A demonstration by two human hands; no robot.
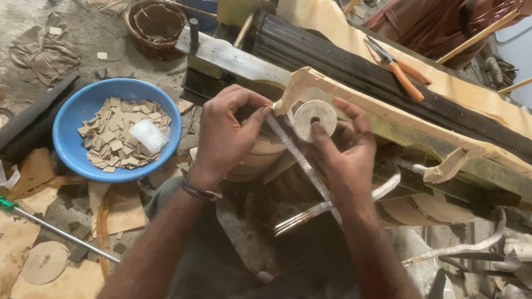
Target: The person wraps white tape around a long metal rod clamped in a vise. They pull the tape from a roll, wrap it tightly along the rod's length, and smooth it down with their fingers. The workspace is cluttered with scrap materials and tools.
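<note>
My right hand (342,153) pinches a small white tape roll (314,119) mid-scene while my left hand (227,133) closes on the wrapped strip (298,159) beside it (light, papery, probably tears easily), so I'd grip the roll's rim.

**Count of things around the blue bowl**

One round blue plastic bowl (117,128) sits on the floor. Inside it lie many small tan cardboard squares (113,135), too many to count, and one clear plastic packet (149,135). Below and left of the bowl lies one green-handled screwdriver (39,223), with one round brown cardboard disc (44,262) under it. Above the bowl stands one dark woven basket (156,28). Right of the bowl are two hands, left hand (227,133) and right hand (342,156), with one white tape roll (314,118). Farther right lies one pair of orange-handled pliers (399,69), and one other person (451,8) bends over.
</note>
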